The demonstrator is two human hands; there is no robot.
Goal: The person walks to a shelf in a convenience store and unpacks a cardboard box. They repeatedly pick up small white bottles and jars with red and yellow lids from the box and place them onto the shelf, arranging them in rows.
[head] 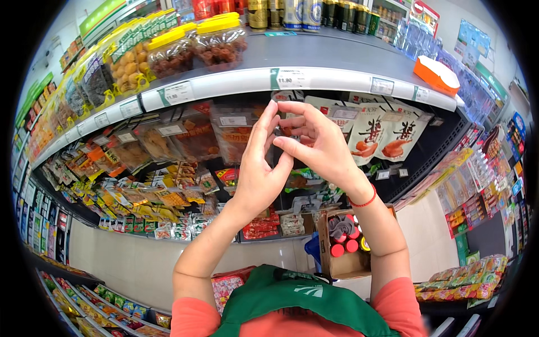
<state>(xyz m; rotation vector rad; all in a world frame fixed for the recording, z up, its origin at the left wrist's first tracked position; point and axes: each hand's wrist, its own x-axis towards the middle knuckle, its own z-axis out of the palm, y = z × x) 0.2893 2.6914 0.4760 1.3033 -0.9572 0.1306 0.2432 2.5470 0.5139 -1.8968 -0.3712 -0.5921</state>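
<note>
My left hand [264, 153] and my right hand [321, 141] are raised in front of the store shelf, with fingertips close together and the palms turned inward. Nothing shows between them. The left fingers are straight, thumb held apart; the right fingers are bent and spread, and a red cord bracelet [363, 201] circles that wrist. Whether the fingertips touch is hard to tell. Behind the hands, white food pouches [365, 130] and clear vacuum packs [230, 135] hang from hooks below the shelf's price rail [252, 80].
Yellow-lidded plastic jars [221, 40] stand on the top shelf [303, 50], with drink cans [311, 14] behind. An orange-and-white carton [436, 75] sits at its right end. Below my right arm is a cardboard box [347, 267] holding red-capped bottles [338, 250] and a grey cloth [341, 226].
</note>
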